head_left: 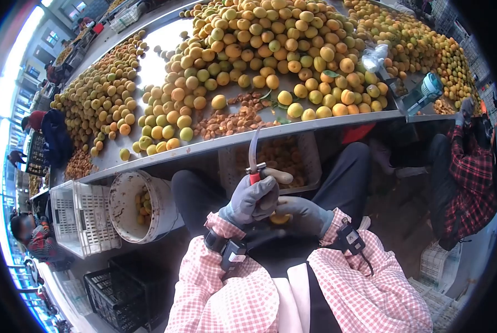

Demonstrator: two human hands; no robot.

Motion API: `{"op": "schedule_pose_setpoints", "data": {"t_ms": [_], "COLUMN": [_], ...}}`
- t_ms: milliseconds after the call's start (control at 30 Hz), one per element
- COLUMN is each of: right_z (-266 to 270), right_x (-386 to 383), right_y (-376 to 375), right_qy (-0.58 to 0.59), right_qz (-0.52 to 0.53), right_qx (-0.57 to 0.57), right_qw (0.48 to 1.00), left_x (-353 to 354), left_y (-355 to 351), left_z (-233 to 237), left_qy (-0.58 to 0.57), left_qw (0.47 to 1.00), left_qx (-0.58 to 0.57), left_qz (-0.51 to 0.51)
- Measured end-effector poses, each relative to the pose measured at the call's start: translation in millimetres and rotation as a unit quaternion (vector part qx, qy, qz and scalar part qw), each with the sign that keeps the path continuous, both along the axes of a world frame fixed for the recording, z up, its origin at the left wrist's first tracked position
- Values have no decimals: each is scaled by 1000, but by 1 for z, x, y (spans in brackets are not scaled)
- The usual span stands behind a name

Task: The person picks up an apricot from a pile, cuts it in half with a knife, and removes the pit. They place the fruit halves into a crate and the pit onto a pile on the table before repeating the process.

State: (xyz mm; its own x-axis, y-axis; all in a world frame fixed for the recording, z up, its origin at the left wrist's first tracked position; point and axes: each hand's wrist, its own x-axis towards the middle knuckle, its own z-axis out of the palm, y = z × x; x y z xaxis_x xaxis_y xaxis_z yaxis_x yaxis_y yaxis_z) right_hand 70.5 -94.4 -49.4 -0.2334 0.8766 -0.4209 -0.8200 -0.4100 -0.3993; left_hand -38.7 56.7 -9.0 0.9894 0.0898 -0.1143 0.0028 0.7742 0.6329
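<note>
My left hand (253,198), in a grey glove, is closed round the red handle of a small curved knife (253,150), its blade pointing up. Beside it, on the right, my right hand (305,215), also gloved, has its fingers curled round a yellow-orange fruit (280,218), of which only a part shows low between the hands. Both hands are over my lap, in front of the metal table (215,141). Reddish-brown pits (226,123) lie near the table's edge, with many apricot-like fruits (270,33) heaped behind them.
A crate (310,161) holding fruit pieces stands below the table. To the left are a white bucket (168,208) and white crates (96,213), with black crates (115,288) lower down. A clear bottle (420,95) stands on the table. A co-worker (473,166) sits at the right.
</note>
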Motion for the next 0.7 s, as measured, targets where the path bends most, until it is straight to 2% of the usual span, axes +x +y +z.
{"op": "schedule_pose_setpoints", "data": {"t_ms": [33,67,133,167,233,267,300,333,367,400,433,467,533,600,700], "right_z": [18,26,35,31,20,20,24,27,23,18,16,17,23,18,21], "right_x": [3,1,-2,-6,-17,-19,-20,-22,-25,-29,-31,-29,-26,-27,-29], "right_y": [-1,-2,-1,-1,-3,-4,-4,-4,-3,-2,-2,-2,-3,-8,-12], "right_qy": [12,14,-35,-35,-57,-58,-121,-182,-182,-246,-307,-308,-299,-279,-265], "right_qz": [56,56,117,118,35,35,8,-19,-19,-85,-151,-153,-154,-137,-109], "right_qx": [5,6,-30,-29,-26,-25,-39,-53,-54,-36,-19,-17,86,85,75], "right_qw": [998,998,992,992,997,997,992,982,982,965,939,939,938,947,955], "left_x": [-1,-2,-3,-4,-6,-5,-3,3,10,16,19,16,8,7,2], "left_y": [0,-1,-3,-4,-7,-9,-12,-16,-21,-24,-23,-18,-7,-7,-8], "left_z": [-1,-3,-8,-10,-11,-11,-8,-4,-1,7,15,10,5,4,6], "left_qy": [2,-19,-40,-64,-89,-67,-45,-46,23,91,128,126,32,50,-14], "left_qw": [1000,1000,999,995,990,994,994,994,978,948,930,931,946,940,956], "left_qx": [1,-15,-30,-71,-111,-72,-33,-32,-26,-18,-44,-43,-48,-49,-41], "left_qz": [1,-5,-11,-9,-7,46,99,99,204,305,341,339,320,335,290]}}
